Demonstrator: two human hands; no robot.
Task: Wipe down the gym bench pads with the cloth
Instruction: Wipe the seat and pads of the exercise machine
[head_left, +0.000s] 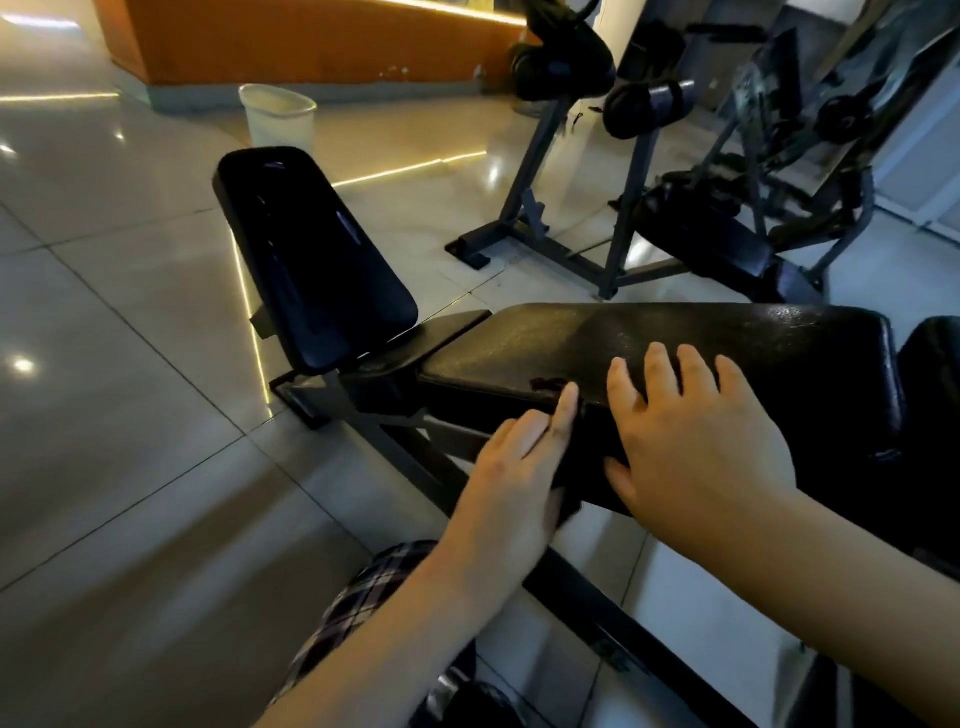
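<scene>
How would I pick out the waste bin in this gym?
Find the orange wall at the back. On the tiled floor just before it, beyond the tilted black bench pad, stands the bin. It is the only pale, round, open-topped thing among dark gym machines.

left forearm: bare | right forearm: bare | plaid garment: dark, pale checks

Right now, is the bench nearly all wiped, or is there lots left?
Maybe started: the flat pad glistens toward its far side, as if damp. In hand: the left hand and right hand press what looks like a dark cloth over its near edge. Left: the tilted back pad; nobody is touching it.
</scene>
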